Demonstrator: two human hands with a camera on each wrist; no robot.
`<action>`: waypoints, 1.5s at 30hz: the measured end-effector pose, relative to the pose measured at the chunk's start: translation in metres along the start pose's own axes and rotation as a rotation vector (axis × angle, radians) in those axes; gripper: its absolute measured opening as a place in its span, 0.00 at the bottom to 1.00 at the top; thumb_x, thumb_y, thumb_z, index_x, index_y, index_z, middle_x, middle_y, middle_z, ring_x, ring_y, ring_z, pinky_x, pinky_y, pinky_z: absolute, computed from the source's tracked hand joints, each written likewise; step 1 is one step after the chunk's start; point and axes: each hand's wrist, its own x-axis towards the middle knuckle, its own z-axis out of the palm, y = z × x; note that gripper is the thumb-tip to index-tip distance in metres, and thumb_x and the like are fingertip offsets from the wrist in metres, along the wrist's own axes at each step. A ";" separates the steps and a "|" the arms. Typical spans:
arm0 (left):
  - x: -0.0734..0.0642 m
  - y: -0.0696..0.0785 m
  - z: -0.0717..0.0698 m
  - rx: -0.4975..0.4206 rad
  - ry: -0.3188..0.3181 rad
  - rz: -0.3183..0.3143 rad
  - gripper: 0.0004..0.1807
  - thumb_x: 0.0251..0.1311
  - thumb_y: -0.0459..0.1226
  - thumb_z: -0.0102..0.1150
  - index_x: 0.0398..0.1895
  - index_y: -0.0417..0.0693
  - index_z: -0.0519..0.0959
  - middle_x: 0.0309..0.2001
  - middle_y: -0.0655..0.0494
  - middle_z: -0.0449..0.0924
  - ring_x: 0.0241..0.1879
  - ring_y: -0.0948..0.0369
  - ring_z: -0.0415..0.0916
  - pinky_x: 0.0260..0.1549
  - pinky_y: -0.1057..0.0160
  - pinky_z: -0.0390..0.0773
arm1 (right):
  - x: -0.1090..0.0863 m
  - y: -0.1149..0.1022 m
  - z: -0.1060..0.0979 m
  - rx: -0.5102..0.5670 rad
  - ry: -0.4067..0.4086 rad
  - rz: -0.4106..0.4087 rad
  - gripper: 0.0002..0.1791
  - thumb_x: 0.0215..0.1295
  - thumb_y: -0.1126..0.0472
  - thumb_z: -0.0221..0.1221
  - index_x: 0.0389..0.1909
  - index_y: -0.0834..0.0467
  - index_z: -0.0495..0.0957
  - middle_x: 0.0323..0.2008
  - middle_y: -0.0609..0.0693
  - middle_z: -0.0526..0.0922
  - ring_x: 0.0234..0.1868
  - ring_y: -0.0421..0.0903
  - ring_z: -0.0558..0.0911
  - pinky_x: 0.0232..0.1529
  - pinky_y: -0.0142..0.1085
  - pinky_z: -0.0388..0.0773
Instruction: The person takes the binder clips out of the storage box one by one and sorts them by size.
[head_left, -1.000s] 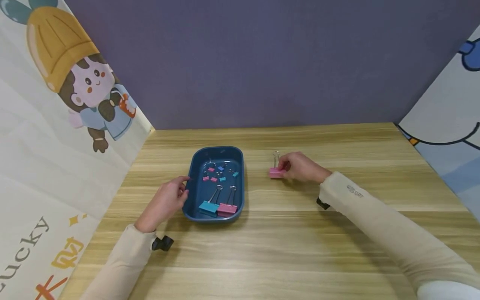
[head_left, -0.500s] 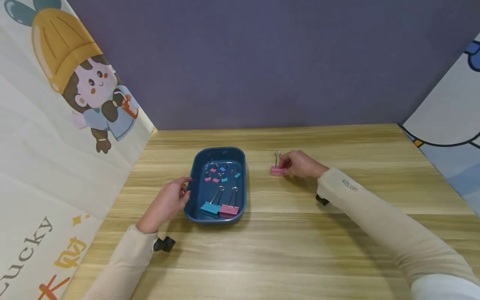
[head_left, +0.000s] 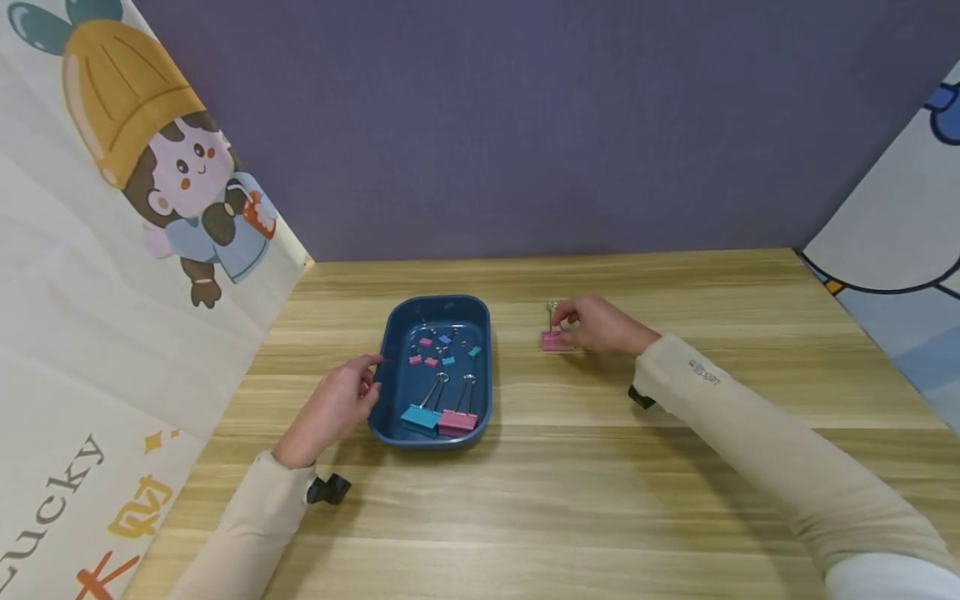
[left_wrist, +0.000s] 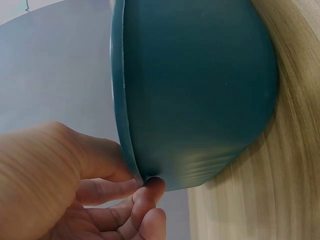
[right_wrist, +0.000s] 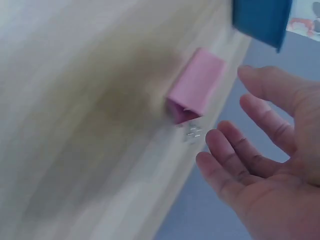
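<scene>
Nearest the camera, two beige sleeves [head_left: 243,525] reach in over the wood-grain bench [head_left: 585,508], a black wrist unit [head_left: 327,489] under the left cuff. Left hand [head_left: 330,410] at the left side of a dark blue tray [head_left: 427,444]; left wrist view shows its fingers closed to a pinch on the rim, thumb on one face, a fingertip on the other. Tray stands flat on the bench. Near end of tray: a large teal binder clip [head_left: 420,418] and a large pink binder clip [head_left: 457,422], side by side, wire handles pointing away. Farther along inside: a loose scatter of small clips [head_left: 448,361], pink, teal and blue. Right of the tray and well apart from it, a single pink clip [head_left: 552,342] lies on the bench, handles toward the back. Right hand [head_left: 600,323] is just beside it; right wrist view shows the fingers spread, nothing held, a gap between them and the clip. Beyond: purple-grey back panel [head_left: 525,125], flanked by a cartoon-printed left panel [head_left: 67,275] and a printed right panel [head_left: 896,250].
</scene>
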 end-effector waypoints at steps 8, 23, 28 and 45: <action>0.000 -0.002 0.000 -0.014 0.003 -0.004 0.22 0.59 0.27 0.56 0.58 0.32 0.70 0.31 0.50 0.75 0.27 0.58 0.71 0.21 0.66 0.74 | -0.004 -0.047 -0.010 -0.072 0.048 -0.132 0.16 0.59 0.58 0.64 0.48 0.59 0.79 0.45 0.52 0.80 0.47 0.50 0.77 0.48 0.44 0.72; -0.002 -0.004 0.000 -0.023 0.009 0.001 0.22 0.59 0.27 0.56 0.58 0.33 0.70 0.31 0.50 0.75 0.27 0.58 0.71 0.21 0.66 0.74 | -0.007 -0.123 0.017 -0.124 -0.021 -0.299 0.17 0.60 0.56 0.64 0.48 0.57 0.79 0.45 0.48 0.80 0.46 0.45 0.78 0.49 0.38 0.74; -0.002 -0.004 -0.001 -0.024 0.001 -0.005 0.22 0.59 0.28 0.56 0.58 0.33 0.70 0.32 0.49 0.75 0.28 0.58 0.71 0.22 0.66 0.75 | -0.005 -0.139 0.031 -0.098 -0.105 -0.304 0.17 0.60 0.56 0.64 0.50 0.55 0.77 0.47 0.46 0.79 0.48 0.43 0.77 0.49 0.35 0.73; 0.000 -0.006 0.001 -0.025 0.004 -0.002 0.22 0.59 0.28 0.56 0.58 0.33 0.70 0.32 0.50 0.75 0.27 0.58 0.71 0.22 0.66 0.74 | 0.010 -0.162 0.072 -0.170 -0.386 -0.257 0.18 0.58 0.58 0.65 0.48 0.60 0.79 0.41 0.50 0.81 0.39 0.42 0.76 0.41 0.32 0.74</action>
